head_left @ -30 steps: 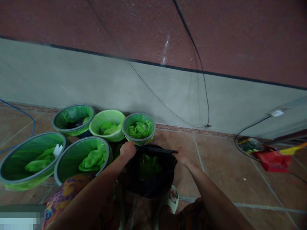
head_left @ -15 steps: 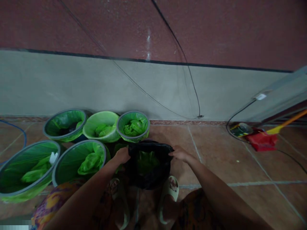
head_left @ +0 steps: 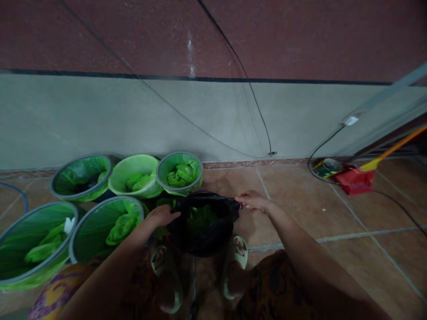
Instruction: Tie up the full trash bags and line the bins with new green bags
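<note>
A black plastic bag stands wide-mouthed on the floor between my feet, with crumpled green plastic inside. Whether a bin is underneath it, I cannot tell. My left hand grips the left side of its rim, fingers closed over the edge. On the right side, my right hand pinches the rim, where a thin strip of red shows beside the fingertips. Close to my left hand stands a grey-rimmed bin lined with green plastic.
More green-lined bins stand on the left, including a light-green bin and a small grey-rimmed bin by the wall. At right lie a red dustpan, a can and a black cable. My sandals flank the bag.
The bag's right rim is now bunched at my right hand, and its mouth sits slightly tilted. My right hand has risen a little. The whole view has shifted slightly.
</note>
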The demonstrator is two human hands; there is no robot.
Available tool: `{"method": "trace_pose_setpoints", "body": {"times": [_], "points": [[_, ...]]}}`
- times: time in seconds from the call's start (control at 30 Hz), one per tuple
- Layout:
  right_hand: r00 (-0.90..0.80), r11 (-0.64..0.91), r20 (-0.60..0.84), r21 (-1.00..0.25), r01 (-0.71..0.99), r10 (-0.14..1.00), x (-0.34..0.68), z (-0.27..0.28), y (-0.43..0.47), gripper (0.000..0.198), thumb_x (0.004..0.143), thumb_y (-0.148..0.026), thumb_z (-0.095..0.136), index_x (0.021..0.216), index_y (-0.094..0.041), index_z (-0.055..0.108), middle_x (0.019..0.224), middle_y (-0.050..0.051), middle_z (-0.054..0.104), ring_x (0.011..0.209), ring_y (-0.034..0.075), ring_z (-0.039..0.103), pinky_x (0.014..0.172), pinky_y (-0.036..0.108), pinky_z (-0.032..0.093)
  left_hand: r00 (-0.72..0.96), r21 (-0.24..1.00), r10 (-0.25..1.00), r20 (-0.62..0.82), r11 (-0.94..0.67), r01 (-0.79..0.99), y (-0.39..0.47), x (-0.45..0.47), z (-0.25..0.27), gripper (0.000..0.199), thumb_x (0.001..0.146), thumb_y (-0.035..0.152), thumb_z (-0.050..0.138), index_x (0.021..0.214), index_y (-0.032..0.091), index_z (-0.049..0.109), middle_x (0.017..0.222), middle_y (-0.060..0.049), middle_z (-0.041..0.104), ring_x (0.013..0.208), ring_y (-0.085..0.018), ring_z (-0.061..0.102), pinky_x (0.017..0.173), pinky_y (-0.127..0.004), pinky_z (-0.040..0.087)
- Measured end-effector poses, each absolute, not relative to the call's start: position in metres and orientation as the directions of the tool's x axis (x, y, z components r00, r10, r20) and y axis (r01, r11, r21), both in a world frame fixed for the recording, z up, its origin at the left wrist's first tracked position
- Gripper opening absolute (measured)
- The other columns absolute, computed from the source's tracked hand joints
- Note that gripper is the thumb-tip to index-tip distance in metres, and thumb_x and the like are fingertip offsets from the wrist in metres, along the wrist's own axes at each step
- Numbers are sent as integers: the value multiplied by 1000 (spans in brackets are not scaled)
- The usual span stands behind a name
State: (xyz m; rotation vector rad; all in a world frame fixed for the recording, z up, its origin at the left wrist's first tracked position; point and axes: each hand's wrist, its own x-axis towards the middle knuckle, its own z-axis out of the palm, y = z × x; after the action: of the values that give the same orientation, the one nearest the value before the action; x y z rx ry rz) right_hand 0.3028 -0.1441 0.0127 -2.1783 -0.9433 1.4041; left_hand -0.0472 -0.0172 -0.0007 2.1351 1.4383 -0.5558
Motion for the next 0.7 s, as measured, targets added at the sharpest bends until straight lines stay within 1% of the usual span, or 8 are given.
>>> {"method": "trace_pose_setpoints", "body": {"times": [0.07,0.1,0.2,0.3,0.4,0.5,0.6,0.7], "points": [[232,-665,-631,-635,393,740,303,6,-147,38,73,-53,68,84,-18,69,75,4,67,57,10,52,47,19,35,376,238,690,-618,-291,926,-20,-46,1,40,76,53,59,76,15,71,81,-13,74,83,-27,71,67,-27,53],[202,-642,-625,-637,426,754,302,1,-147,34,74,-50,67,84,-17,69,73,3,67,57,10,51,46,19,34,381,266,663,-645,-273,925,-22,-46,2,36,73,50,63,76,16,71,78,-11,74,79,-25,71,65,-26,53],[164,-582,-596,-623,523,786,301,-14,-147,20,74,-34,64,67,-15,67,53,-1,56,47,9,44,44,21,28,372,293,560,-740,-228,928,-28,-44,5,17,66,32,68,70,15,68,70,-7,72,65,-22,69,56,-26,53],[220,-557,-547,-585,589,808,301,-21,-143,17,69,-22,61,54,-16,63,42,-3,47,44,8,41,45,22,27,375,300,490,-787,-228,927,-31,-45,8,3,62,16,63,60,14,64,63,-7,69,58,-22,67,53,-29,53],[288,-556,-493,-578,597,821,301,-14,-138,19,72,-23,58,58,-16,69,43,-2,50,46,9,43,46,22,27,376,312,477,-794,-210,926,-29,-49,12,10,60,12,59,67,14,66,58,-5,67,58,-21,66,55,-30,54],[310,-543,-450,-619,568,837,300,1,-135,24,76,-31,58,71,-15,75,49,-1,56,48,10,44,45,23,27,382,317,476,-792,-215,924,-25,-53,18,21,60,12,57,78,15,66,54,-1,64,56,-19,65,53,-28,53],[332,-516,-396,-684,516,856,296,14,-134,21,74,-28,59,78,-17,77,59,1,65,53,10,50,47,21,32,424,337,466,-776,-262,904,-22,-54,24,16,57,11,57,71,16,64,51,1,61,52,-17,61,51,-26,50],[356,-494,-356,-736,463,864,291,21,-133,17,73,-27,60,76,-18,75,64,2,68,57,11,55,50,20,38,462,349,456,-761,-312,884,-21,-53,30,13,55,10,55,64,16,62,50,1,60,49,-17,59,49,-26,48]]}}
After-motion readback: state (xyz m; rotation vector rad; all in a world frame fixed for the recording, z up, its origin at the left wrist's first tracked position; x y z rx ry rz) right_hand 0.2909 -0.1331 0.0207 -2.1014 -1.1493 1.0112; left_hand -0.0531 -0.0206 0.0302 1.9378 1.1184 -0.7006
